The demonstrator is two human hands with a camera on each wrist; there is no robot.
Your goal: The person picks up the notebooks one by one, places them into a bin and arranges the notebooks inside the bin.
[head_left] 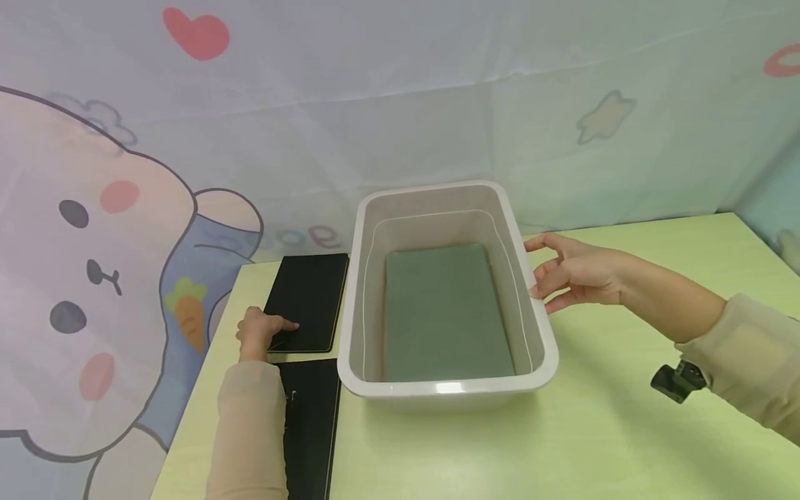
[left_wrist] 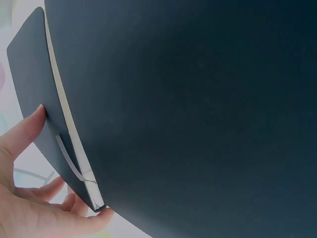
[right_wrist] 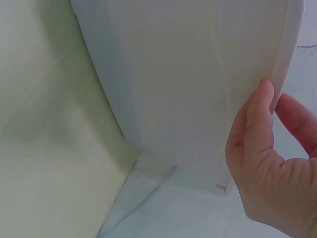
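head view: the left hand (head_left: 259,333) lies on the near corner of a flat black rectangular notebook (head_left: 308,301). its fingers curl at that corner, with the thumb on the cover. left wrist view, close up: the thumb (left_wrist: 22,134) presses the dark cover while the other fingers sit under the corner, lifting the cover (left_wrist: 198,109) off the pale page edges, so the hand is pinching the notebook's corner. the notebook lies on the left side of a pale yellow-green table (head_left: 625,417), just beside a second black flat notebook (head_left: 310,423) that lies nearer the person, partly under the left sleeve.

the right hand (head_left: 578,274) reaches to the right side of a large white rectangular plastic tub (head_left: 531,305). in the right wrist view the thumb (right_wrist: 255,124) rests against the tub's outer wall just under the rim (right_wrist: 287,54), and another finger sits at the rim beside it. the fingers are fairly straight and touch the tub rather than wrap it. the tub stands in the middle of the table, to the right of the 2 notebooks, and holds a grey-green rectangular pad (head_left: 446,312) flat on its bottom.

behind the table hangs a pale cloth backdrop printed with a cartoon rabbit (head_left: 75,278), a red heart and a star.
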